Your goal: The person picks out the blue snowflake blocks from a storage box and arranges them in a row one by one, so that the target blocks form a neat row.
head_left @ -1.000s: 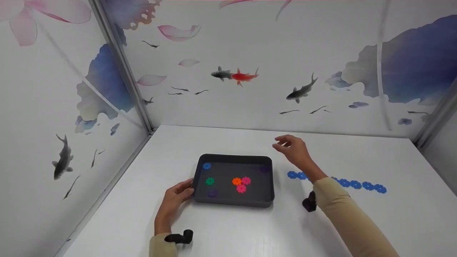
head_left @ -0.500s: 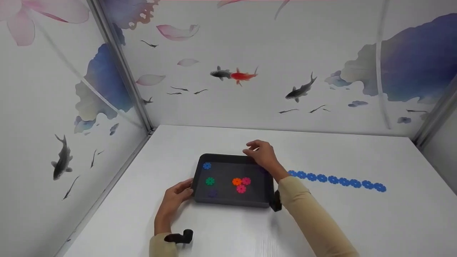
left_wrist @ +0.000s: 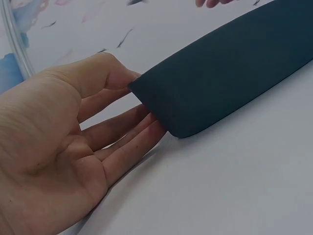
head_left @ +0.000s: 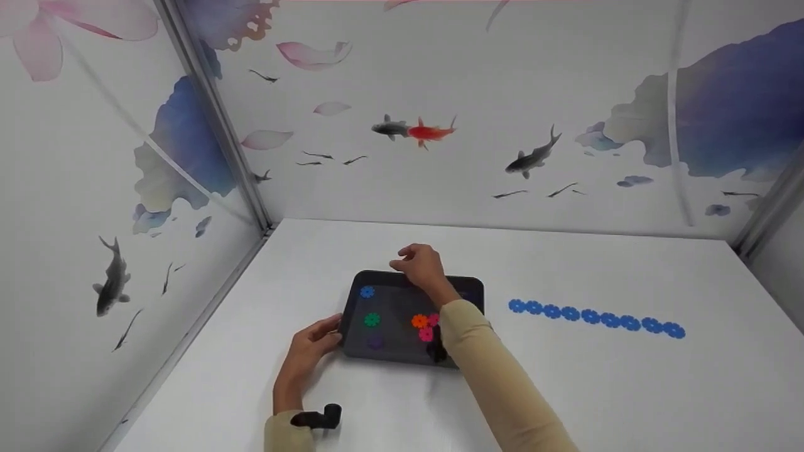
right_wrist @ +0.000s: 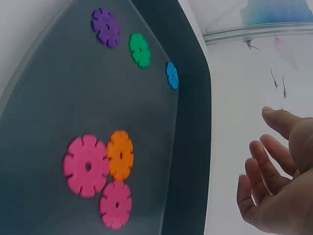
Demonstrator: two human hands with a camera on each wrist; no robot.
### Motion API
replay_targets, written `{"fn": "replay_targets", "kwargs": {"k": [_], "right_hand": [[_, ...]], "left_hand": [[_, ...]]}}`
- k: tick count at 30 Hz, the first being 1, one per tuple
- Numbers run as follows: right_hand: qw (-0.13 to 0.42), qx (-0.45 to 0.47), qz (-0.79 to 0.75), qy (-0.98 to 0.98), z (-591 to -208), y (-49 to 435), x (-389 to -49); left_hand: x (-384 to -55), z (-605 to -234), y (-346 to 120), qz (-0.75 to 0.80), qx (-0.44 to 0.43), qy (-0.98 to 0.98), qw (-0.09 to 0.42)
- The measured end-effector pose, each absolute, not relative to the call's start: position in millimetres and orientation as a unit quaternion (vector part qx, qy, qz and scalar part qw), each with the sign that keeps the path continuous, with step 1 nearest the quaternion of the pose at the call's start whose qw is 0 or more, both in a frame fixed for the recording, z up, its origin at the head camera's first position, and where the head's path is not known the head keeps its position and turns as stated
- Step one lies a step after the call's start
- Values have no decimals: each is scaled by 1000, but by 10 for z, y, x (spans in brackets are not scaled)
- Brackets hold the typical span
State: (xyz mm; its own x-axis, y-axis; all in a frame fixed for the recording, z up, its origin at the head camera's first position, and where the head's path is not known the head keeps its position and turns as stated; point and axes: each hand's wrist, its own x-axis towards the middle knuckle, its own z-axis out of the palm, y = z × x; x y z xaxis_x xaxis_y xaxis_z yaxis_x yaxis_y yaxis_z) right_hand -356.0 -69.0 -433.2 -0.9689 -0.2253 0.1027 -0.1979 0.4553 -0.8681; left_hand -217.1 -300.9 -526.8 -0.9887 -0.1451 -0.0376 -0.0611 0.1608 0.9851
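Note:
A dark rectangular tray (head_left: pixel 392 356) lies on the white table. My left hand (head_left: pixel 301 358) holds its left side; in the left wrist view the thumb is at the rim and the fingers reach the wall below. Over the tray's far edge hovers my right hand (head_left: pixel 422 267), its fingers loosely bent with nothing between them in the right wrist view. Flower-shaped plastic discs lie inside the tray: blue (right_wrist: pixel 172 75), green (right_wrist: pixel 140 50), purple (right_wrist: pixel 105 27), orange (right_wrist: pixel 120 155) and two pink ones (right_wrist: pixel 87 166). The right forearm covers the tray's right part in the head view.
To the right of the tray, a row of several blue flower discs (head_left: pixel 590 316) stretches across the table. White panels painted with fish and petals enclose the table at the back and left. Each wrist wears a black camera mount (head_left: pixel 323 416).
My right hand has moved left from beside the blue row to above the tray's far edge, uncovering the row. My left hand and the tray stay in place.

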Motion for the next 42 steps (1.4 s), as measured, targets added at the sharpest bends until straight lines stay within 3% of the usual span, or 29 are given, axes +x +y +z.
{"fn": "replay_targets", "kwargs": {"k": [26, 42], "right_hand": [[29, -94, -523, 847, -4898, -1231, -3432], [23, -81, -517, 852, -5013, -1343, -3427]], "left_hand": [[-2206, -5313, -2985, -650, 58, -758, 22], [-2174, -5304, -3047, -647, 73, -759, 23]]}}
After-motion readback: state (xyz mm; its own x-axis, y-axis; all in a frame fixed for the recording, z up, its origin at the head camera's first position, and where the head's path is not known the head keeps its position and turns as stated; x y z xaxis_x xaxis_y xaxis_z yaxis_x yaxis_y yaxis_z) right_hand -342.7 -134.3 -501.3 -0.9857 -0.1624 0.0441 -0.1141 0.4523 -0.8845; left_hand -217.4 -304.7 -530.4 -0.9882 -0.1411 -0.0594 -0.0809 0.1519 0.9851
